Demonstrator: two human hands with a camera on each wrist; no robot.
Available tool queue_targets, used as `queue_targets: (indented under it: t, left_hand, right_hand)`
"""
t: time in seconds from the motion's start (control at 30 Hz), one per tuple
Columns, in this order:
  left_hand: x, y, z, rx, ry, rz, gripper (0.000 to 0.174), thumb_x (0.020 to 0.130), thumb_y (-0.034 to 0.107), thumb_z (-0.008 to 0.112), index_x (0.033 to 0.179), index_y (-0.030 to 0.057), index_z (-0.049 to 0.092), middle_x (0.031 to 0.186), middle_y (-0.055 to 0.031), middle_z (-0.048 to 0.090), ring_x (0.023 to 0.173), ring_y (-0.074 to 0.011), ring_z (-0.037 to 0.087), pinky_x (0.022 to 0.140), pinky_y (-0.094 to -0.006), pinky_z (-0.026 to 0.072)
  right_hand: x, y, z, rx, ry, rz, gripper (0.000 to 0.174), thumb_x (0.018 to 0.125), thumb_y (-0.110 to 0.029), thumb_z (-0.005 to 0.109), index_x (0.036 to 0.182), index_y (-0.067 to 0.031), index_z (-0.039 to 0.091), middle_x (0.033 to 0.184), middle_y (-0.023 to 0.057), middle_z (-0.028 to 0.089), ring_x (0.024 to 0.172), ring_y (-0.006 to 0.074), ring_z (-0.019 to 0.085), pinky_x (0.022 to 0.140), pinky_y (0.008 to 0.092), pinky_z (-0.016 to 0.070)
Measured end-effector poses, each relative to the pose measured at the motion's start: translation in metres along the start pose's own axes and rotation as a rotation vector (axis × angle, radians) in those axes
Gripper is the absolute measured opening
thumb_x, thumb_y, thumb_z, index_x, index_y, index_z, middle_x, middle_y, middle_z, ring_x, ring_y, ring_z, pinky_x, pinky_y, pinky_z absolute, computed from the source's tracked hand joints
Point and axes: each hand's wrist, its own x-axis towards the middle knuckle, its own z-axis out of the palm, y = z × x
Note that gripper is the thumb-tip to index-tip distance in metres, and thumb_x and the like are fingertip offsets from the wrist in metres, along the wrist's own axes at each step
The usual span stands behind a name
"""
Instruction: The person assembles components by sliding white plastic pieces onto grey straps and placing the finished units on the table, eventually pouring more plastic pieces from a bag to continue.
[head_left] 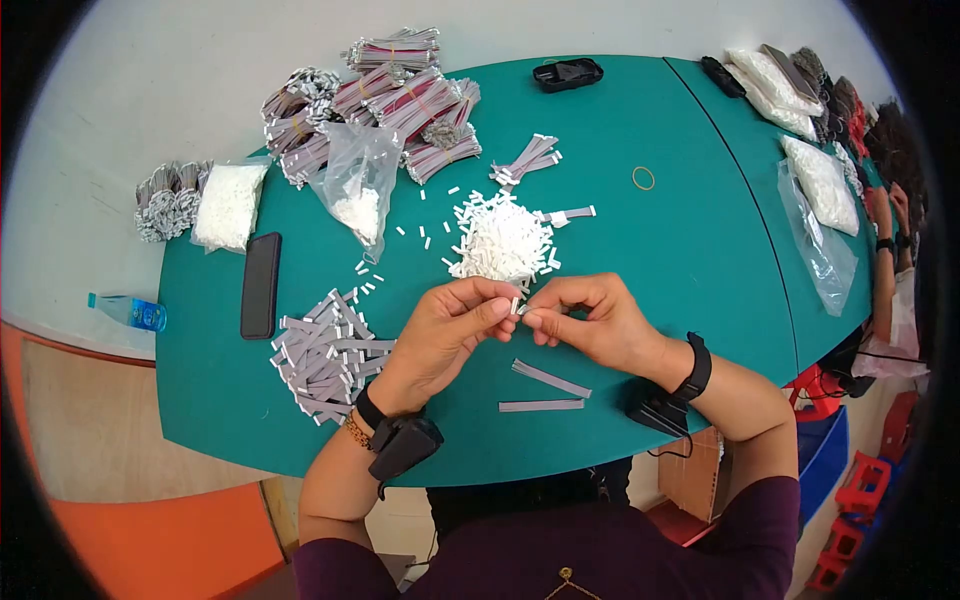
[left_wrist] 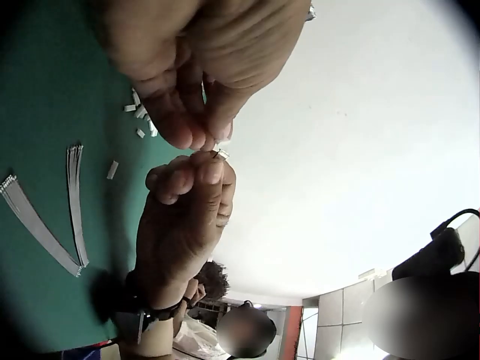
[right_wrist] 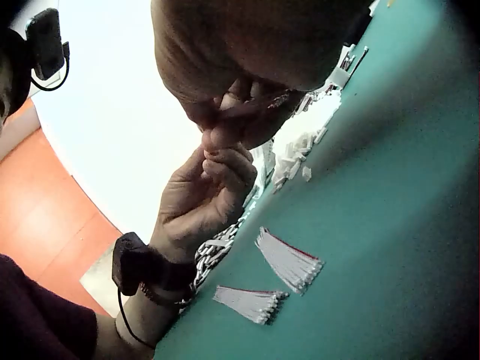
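Observation:
My left hand point(head_left: 455, 335) pinches a small white connector point(head_left: 515, 305) between thumb and fingers. Against it, fingertips nearly touching, my right hand point(head_left: 600, 325) pinches a small piece that the fingers mostly hide. In the left wrist view a white connector point(left_wrist: 222, 154) shows between the fingertips of both hands. Two flat grey ribbon cables point(head_left: 552, 379) point(head_left: 541, 406) lie on the green table just below the hands. Beyond the hands is a heap of white connectors point(head_left: 500, 238). A pile of short grey cables point(head_left: 325, 355) lies left of my left hand.
Bundled cables point(head_left: 410, 95), an open plastic bag point(head_left: 358, 200) of connectors and a full bag point(head_left: 230, 205) stand at the back left, near a phone point(head_left: 260, 286). A rubber band point(head_left: 643, 178) and black case point(head_left: 568, 75) lie farther back. Another person's arms point(head_left: 884, 260) show at right.

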Motion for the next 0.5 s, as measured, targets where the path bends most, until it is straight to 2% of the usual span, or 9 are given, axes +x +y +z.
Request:
queue_targets:
  t: [0.5]
  left_hand:
    - [-0.001, -0.0001, 0.0002, 0.04, -0.006, -0.003, 0.02, 0.088, 0.01, 0.061, 0.103, -0.0019, 0.061, 0.09, -0.0062, 0.062, 0.076, -0.0106, 0.057, 0.07, -0.0229, 0.0473]
  right_hand:
    - [-0.0003, -0.0008, 0.0003, -0.003, -0.013, 0.007, 0.009, 0.086, -0.009, 0.063, 0.083, -0.0012, 0.064, 0.071, 0.0012, 0.061, 0.065, 0.0063, 0.055, 0.059, 0.0208, 0.0445]
